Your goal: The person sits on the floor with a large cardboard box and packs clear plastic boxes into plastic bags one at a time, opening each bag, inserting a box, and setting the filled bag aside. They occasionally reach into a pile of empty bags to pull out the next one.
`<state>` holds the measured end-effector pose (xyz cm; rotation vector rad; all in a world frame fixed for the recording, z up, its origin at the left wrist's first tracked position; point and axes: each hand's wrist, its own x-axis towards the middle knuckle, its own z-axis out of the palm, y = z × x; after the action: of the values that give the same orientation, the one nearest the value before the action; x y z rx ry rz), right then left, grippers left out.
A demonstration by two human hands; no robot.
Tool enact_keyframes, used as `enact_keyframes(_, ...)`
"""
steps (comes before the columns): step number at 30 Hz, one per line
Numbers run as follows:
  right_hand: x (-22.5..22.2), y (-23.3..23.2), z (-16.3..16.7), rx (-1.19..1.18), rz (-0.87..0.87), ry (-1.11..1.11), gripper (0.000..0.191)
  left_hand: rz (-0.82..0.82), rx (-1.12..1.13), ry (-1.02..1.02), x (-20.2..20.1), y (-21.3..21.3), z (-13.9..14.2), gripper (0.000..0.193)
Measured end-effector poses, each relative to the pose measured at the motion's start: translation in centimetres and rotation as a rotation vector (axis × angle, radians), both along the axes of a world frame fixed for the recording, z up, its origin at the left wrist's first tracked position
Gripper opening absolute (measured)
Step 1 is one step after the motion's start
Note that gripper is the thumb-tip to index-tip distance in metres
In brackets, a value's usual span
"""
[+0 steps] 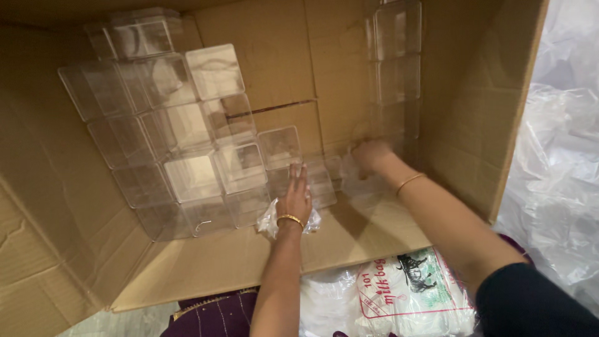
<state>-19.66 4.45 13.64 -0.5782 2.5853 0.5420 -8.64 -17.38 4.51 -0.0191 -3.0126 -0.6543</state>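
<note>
Your left hand (pixel 294 195) lies flat, fingers stretched, on a clear plastic box (pixel 318 181) on the floor of the cardboard carton (pixel 56 181); it presses and does not clasp, and a crumpled piece of clear film (pixel 269 219) lies under your wrist. Your right hand (pixel 369 155), a little beyond and to the right of the left one, curls around another clear box near the carton's back wall, but its fingers are blurred, so I cannot tell if the grasp is closed.

I judge the packing to be about half done. To the left of your left hand, the stack of clear boxes (pixel 181 137) already fills that side in several rows. Above your right hand, one single column (pixel 394 62) stands against the wall. Between the two, the bare carton still shows, so much space is left.

The box under your left palm looks nearly cubic, without a clear long axis; its broad face points up toward you, like its neighbours.
</note>
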Motion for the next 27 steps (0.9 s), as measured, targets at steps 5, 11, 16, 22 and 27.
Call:
enact_keyframes(5,0.7,0.0,-4.6,-0.307,-0.012,0.404,0.05,0.044,0.183,0.094,1.0,0.0,0.4,0.071)
enact_keyframes(11,2.9,-1.4,-4.0,-0.283,0.067,0.785,0.071,0.115,0.371,0.711,0.2,-1.8,0.1,0.033)
enact_keyframes(16,4.6,-5.5,-0.1,-1.19,0.234,0.293,0.076,0.075,0.573,0.511,-2.0,-3.1,2.3,0.033)
enact_keyframes(22,4.6,-7.5,-1.6,-1.485,-0.281,-0.306,0.043,0.073,0.933,0.332,-4.7,-6.2,5.7,0.037)
enact_keyframes(27,4.3,-6.5,-4.4,-1.851,-0.575,-0.498,0.023,-0.269,1.11,0.18,-4.0,-9.0,4.7,0.04)
